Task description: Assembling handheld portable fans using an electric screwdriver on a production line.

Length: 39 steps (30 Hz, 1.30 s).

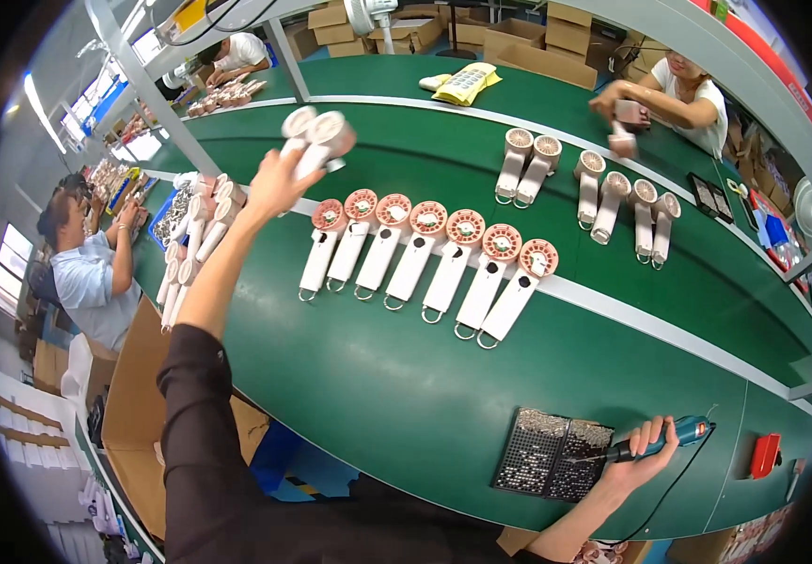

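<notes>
My left hand [277,188] is closed around two white-and-pink handheld fans [329,137], held up over the far side of the bench and slightly blurred. Closed on a teal electric screwdriver [692,430], my right hand [648,455] rests at the lower right. The driver's bit points into a black screw tray [524,461] with many small screws in its holes and loose along the top. Between my hands, several handheld fans [427,218] lie in a slanted row, pink round heads away from me and metal loops toward me.
More fans [603,202] lie on the green belt beyond the metal rail [613,305]. A pile of fans [204,221] sits at the left, by a blue bin [163,221]. A red box [765,456] stands at the right. Co-workers sit across and at the left.
</notes>
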Available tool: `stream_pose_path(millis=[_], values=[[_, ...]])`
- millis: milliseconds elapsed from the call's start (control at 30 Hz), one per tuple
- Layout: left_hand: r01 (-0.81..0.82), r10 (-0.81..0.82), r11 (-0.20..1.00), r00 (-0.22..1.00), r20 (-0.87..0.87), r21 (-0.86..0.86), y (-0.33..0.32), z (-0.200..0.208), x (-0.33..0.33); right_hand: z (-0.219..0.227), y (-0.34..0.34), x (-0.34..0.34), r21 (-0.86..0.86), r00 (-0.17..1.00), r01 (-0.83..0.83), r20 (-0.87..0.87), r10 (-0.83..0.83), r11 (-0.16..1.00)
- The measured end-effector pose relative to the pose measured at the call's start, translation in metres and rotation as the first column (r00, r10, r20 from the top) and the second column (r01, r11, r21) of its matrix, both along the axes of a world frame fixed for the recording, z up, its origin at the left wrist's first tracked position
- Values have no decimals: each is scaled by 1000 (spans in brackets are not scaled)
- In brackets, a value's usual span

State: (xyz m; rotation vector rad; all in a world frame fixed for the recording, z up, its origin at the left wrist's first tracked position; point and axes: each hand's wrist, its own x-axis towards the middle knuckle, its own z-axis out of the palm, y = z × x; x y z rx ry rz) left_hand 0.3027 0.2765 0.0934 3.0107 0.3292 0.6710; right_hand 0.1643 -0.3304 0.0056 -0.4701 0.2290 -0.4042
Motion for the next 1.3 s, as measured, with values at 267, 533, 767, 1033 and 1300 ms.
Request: stream_pose_path(millis=[267,533,767,1033,1300], values=[[-22,35,999,958,-284,50,-136,-76,197,4,8,-10,76,991,-104,93,97,992],[-78,37,989,955,-295,-128,-217,-117,229,-5,-2,-8,89,1000,-15,16,14,996],[156,-174,936,984,-27,-317,-137,-66,149,-2,15,-1,-80,998,55,-35,-58,995],[-32,105,983,901,421,-179,70,-47,-80,4,10,2,-176,986,69,-137,-94,982],[-471,493,855,868,60,-220,197,-85,-278,28,29,1,-193,990,74,-101,-95,978]])
